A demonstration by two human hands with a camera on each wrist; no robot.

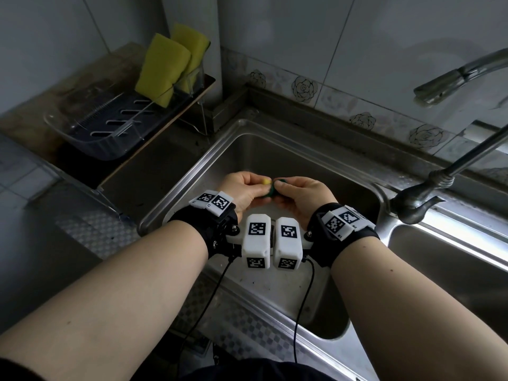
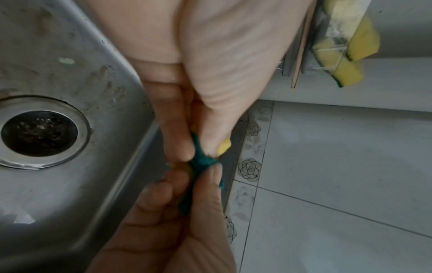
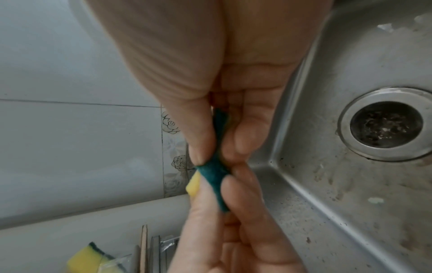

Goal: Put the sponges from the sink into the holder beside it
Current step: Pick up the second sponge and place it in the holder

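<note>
Sponge (image 1: 268, 188) squeezed between both hands above sink (image 1: 302, 149).

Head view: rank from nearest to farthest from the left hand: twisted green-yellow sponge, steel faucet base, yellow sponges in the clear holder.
1. Twisted green-yellow sponge, gripped by left hand.
2. Steel faucet base, right of the sink.
3. Yellow sponges in the clear holder, far left.

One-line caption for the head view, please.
Both hands, left and right, squeeze a yellow-green sponge over the sink; two sponges already stand in the holder.
</note>
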